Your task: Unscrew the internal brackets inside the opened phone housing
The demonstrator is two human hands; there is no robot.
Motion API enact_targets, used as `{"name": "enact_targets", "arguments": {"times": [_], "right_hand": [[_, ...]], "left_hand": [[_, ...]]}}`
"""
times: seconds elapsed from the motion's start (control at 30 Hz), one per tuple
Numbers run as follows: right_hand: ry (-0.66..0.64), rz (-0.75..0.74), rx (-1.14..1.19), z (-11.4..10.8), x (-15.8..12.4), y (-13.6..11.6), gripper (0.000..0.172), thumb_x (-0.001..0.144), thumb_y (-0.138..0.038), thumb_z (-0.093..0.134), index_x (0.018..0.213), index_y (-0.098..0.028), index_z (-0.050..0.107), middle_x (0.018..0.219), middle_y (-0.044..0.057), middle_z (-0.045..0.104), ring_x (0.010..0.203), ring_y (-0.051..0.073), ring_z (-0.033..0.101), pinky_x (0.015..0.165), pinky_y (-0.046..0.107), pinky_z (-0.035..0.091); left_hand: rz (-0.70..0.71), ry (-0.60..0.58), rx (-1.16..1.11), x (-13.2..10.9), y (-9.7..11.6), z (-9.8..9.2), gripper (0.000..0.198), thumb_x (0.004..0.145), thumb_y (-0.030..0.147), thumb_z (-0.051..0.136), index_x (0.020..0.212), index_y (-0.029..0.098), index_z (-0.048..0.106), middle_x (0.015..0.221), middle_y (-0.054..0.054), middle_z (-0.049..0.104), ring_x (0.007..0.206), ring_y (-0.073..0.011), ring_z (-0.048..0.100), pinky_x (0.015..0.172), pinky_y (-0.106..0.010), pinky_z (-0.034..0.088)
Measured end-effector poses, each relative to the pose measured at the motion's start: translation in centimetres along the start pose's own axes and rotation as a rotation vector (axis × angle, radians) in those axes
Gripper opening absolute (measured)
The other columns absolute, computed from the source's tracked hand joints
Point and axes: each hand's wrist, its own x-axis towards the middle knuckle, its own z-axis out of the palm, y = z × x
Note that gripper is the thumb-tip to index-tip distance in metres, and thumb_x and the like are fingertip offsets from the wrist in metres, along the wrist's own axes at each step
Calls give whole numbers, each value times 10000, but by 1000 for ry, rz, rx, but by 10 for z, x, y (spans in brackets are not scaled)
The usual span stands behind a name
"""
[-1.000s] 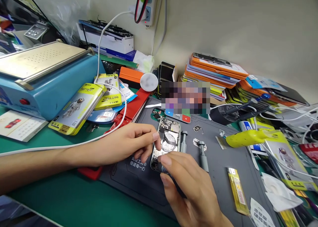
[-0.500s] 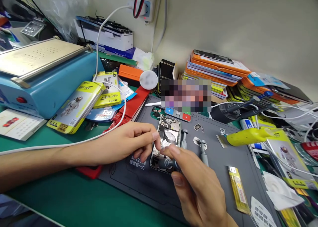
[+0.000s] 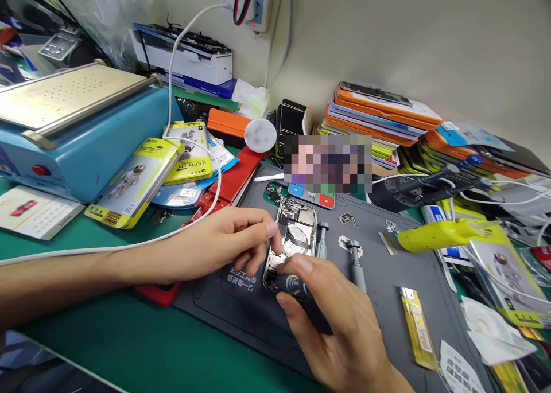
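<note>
The opened phone (image 3: 297,232) is pinched at its left edge by the left hand (image 3: 226,244), a screwdriver (image 3: 291,284) gripped over its near end by the right hand (image 3: 340,324), grey drivers (image 3: 321,242) crowded along its right.

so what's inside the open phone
A round silver disc lies in the phone, small dark parts above it. The right hand and its screwdriver cover the lower end; the left hand hides part of the left edge.

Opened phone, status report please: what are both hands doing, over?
Left hand pinching opened phone at its left edge. Right hand gripping dark screwdriver over phone's lower end. Two spare screwdrivers lying alongside on grey mat, not blocking.
</note>
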Motion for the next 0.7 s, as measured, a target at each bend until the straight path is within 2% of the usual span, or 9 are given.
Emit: {"name": "enact_targets", "arguments": {"times": [0.23,0.4,0.53,0.63,0.7], "right_hand": [[-17,-12,-14,-1,3,0,638,975,30,620,1583,-123,508,1130,99,788,1068,209,757,948,355,673],[-5,27,-22,1,-3,1,789,990,6,625,1713,-195,380,1126,62,807,1063,205,793,935,343,703],[113,267,-19,3,-13,-2,773,1004,-66,688,1703,-257,420,1343,92,776,1066,208,827,942,345,721],[265,475,108,0,-12,-4,717,1024,-100,693,1674,-277,448,1233,74,797,1022,201,836,902,337,738],[341,537,207,-3,-8,-4,674,1046,-111,664,1658,-292,448,1134,54,800,1026,199,826,838,311,747]], "left_hand": [[8,4,-14,1,-1,-1,363,1200,465,499,1030,196,674,704,71,651,617,-72,516,587,-173,412],[5,-10,-4,1,1,-1,405,1200,485,490,985,185,658,693,66,658,612,-72,516,593,-180,413],[-11,11,24,1,4,1,416,1198,485,490,956,179,637,686,65,660,607,-71,514,583,-181,410],[-11,8,23,1,5,1,407,1202,469,478,972,177,643,683,65,663,605,-71,505,579,-178,404],[-11,1,11,1,5,1,390,1203,457,478,999,182,665,674,66,663,601,-74,505,580,-178,405]]}}
